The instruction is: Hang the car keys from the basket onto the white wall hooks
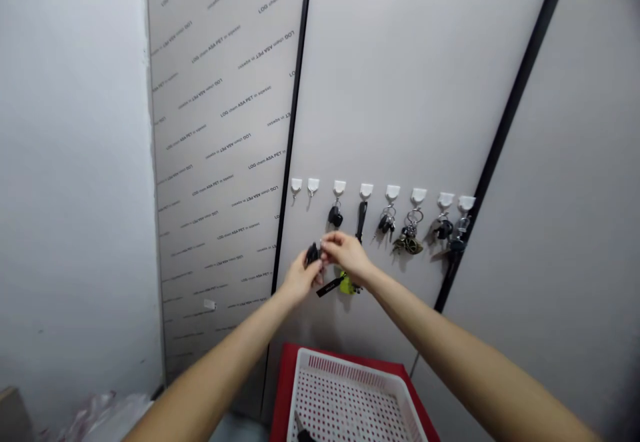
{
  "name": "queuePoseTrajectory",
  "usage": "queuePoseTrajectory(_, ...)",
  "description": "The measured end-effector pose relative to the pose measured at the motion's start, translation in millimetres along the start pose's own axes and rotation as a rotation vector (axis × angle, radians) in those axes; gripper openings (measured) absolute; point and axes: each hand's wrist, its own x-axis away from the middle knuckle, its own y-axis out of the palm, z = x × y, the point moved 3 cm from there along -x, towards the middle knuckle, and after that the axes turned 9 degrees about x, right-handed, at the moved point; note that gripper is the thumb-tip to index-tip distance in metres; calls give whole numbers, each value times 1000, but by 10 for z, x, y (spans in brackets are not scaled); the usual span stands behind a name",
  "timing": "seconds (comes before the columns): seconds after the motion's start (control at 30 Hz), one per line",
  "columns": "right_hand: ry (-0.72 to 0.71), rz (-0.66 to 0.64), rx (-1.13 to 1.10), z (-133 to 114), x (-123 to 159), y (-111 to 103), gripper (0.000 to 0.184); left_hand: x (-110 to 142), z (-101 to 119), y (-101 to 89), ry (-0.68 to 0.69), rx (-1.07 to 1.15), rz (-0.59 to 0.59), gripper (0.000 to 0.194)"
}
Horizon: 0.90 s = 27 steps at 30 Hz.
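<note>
Both my hands are raised in front of a grey cabinet door, just below a row of white hooks [367, 191]. My left hand [300, 279] is closed on a black key fob [313, 254]. My right hand [345, 255] pinches the same bunch from the right; a black tag [329, 287] and a yellow-green tag [346, 284] hang below it. The two leftmost hooks [304, 185] are bare. The hooks further right carry key bunches [410, 239].
A white perforated basket [350, 399] sits on a red surface [284, 389] below my arms, with a dark item at its near edge. A film-covered panel [220, 129] stands left of the door, and a white wall beyond it. Crumpled plastic [107, 412] lies at bottom left.
</note>
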Motion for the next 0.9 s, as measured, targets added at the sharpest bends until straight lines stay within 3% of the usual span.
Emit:
queuePoseTrajectory(0.2, -185, 216, 111, -583, -566, -41, 12, -521, 634, -88, 42, -96, 118, 16)
queuePoseTrajectory(0.4, -102, 309, 280, -670, -782, -23, 16, -728, 805, -148, 11, -258, 180, 16)
queuePoseTrajectory(0.63, -61, 276, 353, -522, -840, -29, 16, -671, 651, -162, -37, -304, 170, 19)
queuePoseTrajectory(0.7, -109, 296, 405, -499, -756, -55, 20, -622, 559, -176, -63, -307, 165, 24)
queuePoseTrajectory(0.83, -368, 320, 678, -274, -316, -8, 23, -409, 168, -235, -142, -326, 138, 33)
queuePoseTrajectory(0.9, -380, 107, 741, 50, 1, 110, 21, -205, -156, -254, -156, -360, 72, 34)
